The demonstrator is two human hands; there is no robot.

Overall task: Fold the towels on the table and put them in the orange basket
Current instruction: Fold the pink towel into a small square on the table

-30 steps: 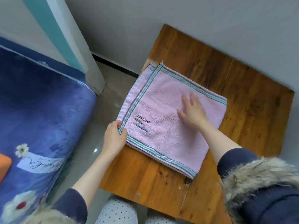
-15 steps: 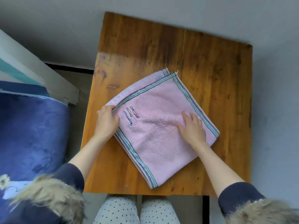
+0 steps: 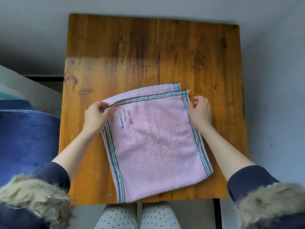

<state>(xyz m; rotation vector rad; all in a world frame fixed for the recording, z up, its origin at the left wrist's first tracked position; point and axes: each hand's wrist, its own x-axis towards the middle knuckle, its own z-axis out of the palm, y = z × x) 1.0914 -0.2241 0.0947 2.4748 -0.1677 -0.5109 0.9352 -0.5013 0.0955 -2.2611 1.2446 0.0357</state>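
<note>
Wooden tabletop against grey wall | pink towel lower centre, long axis toward frame bottom | left hand pinches upper-left corner | right hand curled at upper-right corner, grip uncertain | basket unseen

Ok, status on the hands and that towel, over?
Left hand pinching pink towel's far-left corner. Right hand at far-right corner, grip unclear. Towel folded, on wooden table. Basket not in view.

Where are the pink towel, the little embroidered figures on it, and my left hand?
pink towel (image 3: 158, 154), head view, middle of the top layer.
embroidered figures (image 3: 125, 119), head view, the yellow middle one.
left hand (image 3: 94, 116), head view, back of hand.
</note>
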